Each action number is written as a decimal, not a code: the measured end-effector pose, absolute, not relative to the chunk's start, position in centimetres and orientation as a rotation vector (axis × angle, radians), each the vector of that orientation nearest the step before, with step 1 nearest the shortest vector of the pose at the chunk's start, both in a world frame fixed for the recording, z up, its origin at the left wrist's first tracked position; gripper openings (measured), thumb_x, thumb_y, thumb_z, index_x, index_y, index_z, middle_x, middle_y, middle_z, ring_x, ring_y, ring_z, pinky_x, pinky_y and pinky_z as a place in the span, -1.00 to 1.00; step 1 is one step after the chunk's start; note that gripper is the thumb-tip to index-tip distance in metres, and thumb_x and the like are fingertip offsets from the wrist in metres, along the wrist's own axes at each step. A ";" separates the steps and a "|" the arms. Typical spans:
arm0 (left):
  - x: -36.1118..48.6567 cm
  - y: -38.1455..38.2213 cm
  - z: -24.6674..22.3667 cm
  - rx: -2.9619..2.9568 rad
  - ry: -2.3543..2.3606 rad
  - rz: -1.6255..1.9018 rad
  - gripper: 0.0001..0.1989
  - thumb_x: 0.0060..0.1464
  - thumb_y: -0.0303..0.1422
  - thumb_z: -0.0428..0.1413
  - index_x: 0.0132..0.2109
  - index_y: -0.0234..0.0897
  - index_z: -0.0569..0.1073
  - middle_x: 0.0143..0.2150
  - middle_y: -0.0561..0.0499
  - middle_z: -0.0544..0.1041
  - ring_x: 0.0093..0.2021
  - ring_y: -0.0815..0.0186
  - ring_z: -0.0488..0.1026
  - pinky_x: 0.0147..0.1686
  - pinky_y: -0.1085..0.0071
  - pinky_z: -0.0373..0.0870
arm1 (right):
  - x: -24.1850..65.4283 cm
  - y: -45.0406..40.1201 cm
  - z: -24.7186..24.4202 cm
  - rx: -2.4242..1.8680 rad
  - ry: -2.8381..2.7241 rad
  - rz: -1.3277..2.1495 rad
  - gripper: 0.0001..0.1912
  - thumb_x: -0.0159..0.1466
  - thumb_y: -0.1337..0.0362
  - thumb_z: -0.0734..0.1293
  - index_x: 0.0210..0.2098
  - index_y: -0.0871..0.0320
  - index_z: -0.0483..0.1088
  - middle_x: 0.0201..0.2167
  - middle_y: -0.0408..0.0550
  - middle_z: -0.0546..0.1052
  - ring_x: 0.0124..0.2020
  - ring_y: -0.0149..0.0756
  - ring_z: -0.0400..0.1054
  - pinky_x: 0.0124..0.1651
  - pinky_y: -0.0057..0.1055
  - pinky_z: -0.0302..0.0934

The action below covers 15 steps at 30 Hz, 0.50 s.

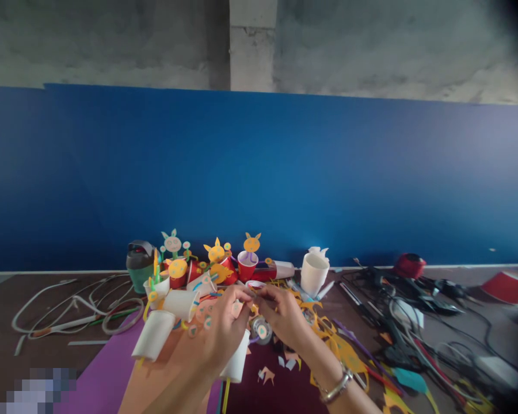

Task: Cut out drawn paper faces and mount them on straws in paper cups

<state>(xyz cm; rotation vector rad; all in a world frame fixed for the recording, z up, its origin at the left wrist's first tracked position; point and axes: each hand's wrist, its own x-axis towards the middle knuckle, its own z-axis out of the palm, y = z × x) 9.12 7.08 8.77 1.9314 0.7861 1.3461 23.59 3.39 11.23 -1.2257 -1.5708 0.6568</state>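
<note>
My left hand (229, 322) and my right hand (282, 313) meet at their fingertips over the middle of the table. Both are pinched closed around something too small to make out. Just beyond the fingertips shows the rim of a paper cup (255, 284). Below my left hand, partly covered by it, a white paper cup (236, 361) lies tilted, with a yellow strip at its lower end. A roll of clear tape (259, 332) sits between my wrists, beside a small round paper piece (262, 330).
Red cups with paper animal faces (251, 244) stand at the back, near a white cup (315, 275). More white cups (153, 335) lie left on coloured paper sheets (103, 362). Yellow scraps (343, 351), a glue gun (403, 339) and tangled cables (449, 351) spread right.
</note>
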 end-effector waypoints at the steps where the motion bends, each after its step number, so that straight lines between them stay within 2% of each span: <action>1: 9.0 7.0 8.8 1.985 0.792 1.346 -0.95 0.14 -0.44 0.01 -0.30 -0.22 0.32 -0.24 0.00 0.45 -0.19 0.26 0.42 -0.19 0.38 0.31 | 23.6 3.4 11.2 -1.222 -1.586 0.637 -0.82 0.24 0.27 0.22 -0.46 0.17 0.36 -0.57 -0.16 0.40 -0.54 -0.41 0.25 -0.49 -0.52 0.11; 7: 8.9 6.7 8.8 2.143 0.797 1.387 -0.89 0.15 -0.50 -0.04 -0.31 -0.20 0.30 -0.27 0.02 0.44 -0.20 0.28 0.41 -0.19 0.39 0.29 | 23.4 3.2 11.2 -1.230 -1.602 0.620 -0.84 0.24 0.32 0.21 -0.42 0.18 0.39 -0.54 -0.14 0.43 -0.52 -0.40 0.28 -0.47 -0.52 0.12; 15: 8.8 6.8 8.4 2.208 0.671 1.451 -0.82 0.09 -0.59 -0.04 -0.32 -0.20 0.29 -0.26 0.03 0.43 -0.23 0.31 0.40 -0.22 0.41 0.31 | 22.8 3.2 10.8 -1.227 -1.453 0.711 -0.85 0.13 0.36 0.23 -0.56 0.18 0.32 -0.64 -0.20 0.31 -0.57 -0.45 0.16 -0.53 -0.54 0.02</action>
